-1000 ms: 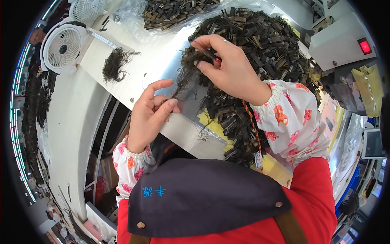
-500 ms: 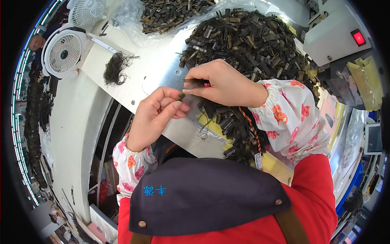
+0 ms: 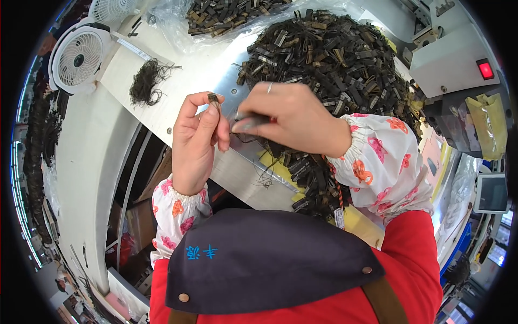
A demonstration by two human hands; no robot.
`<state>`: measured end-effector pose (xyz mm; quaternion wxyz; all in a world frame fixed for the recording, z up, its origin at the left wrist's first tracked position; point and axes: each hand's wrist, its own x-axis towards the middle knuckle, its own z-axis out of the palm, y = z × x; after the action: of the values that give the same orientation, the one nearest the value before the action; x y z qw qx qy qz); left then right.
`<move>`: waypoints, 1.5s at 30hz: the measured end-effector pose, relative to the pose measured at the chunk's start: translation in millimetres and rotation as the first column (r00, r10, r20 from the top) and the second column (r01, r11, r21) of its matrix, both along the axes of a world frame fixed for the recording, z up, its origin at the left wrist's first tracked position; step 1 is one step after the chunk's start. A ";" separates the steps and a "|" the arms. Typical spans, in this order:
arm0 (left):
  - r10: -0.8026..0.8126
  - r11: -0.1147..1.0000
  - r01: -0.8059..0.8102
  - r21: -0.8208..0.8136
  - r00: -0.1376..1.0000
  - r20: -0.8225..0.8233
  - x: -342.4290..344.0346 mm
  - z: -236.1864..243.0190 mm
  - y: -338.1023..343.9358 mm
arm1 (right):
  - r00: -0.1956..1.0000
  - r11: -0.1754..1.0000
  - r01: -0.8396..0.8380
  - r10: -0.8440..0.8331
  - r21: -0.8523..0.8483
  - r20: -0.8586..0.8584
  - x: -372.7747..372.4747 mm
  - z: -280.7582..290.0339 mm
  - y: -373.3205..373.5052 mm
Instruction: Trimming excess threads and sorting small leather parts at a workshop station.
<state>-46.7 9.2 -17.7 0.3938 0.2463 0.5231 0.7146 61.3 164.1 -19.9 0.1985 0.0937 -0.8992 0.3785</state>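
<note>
Pinched between the thumb and fingertips of my left hand (image 3: 195, 143) is a small dark folded strap piece (image 3: 214, 99), its tip standing up above the thumb. My right hand (image 3: 297, 116), with a ring on one finger, is closed around dark thread snips (image 3: 252, 121), blurred by motion. The snips are just right of my left fingers, and I cannot tell whether their blades touch anything. Behind and beside my right hand spreads a large heap of similar dark strap pieces (image 3: 329, 59) with loose threads. A few stray threads hang near the table's front edge.
A tangle of dark threads (image 3: 144, 82) lies on the white table at left, near a white fan (image 3: 79, 59). Another pile of strap pieces (image 3: 229, 15) sits at the back on clear plastic. At right stands a grey machine box (image 3: 450, 67) with a lit red switch.
My left hand has risen and turned upright, bringing the strap piece up and left. My right hand with the snips has shifted slightly down and is now blurred.
</note>
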 end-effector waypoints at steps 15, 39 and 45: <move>0.016 0.990 -0.013 -0.140 1.000 0.017 8.4 -4.5 2.6 | 0.868 0.767 0.440 -0.228 0.467 -0.442 0.0 3.6 -1.5; -0.096 0.992 0.115 -0.060 0.962 0.255 -1.5 0.4 3.7 | 0.967 0.972 0.233 -0.234 -0.022 -0.103 -0.4 10.7 3.1; -0.357 0.914 0.406 -0.012 0.816 0.455 -4.1 -1.9 0.3 | 0.995 0.972 0.030 -0.007 -0.234 0.098 -0.1 12.3 11.6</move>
<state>-50.8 9.5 -19.6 0.6502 0.1552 0.3975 0.6287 61.1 175.7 -7.6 0.1681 0.0427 -0.8574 0.4845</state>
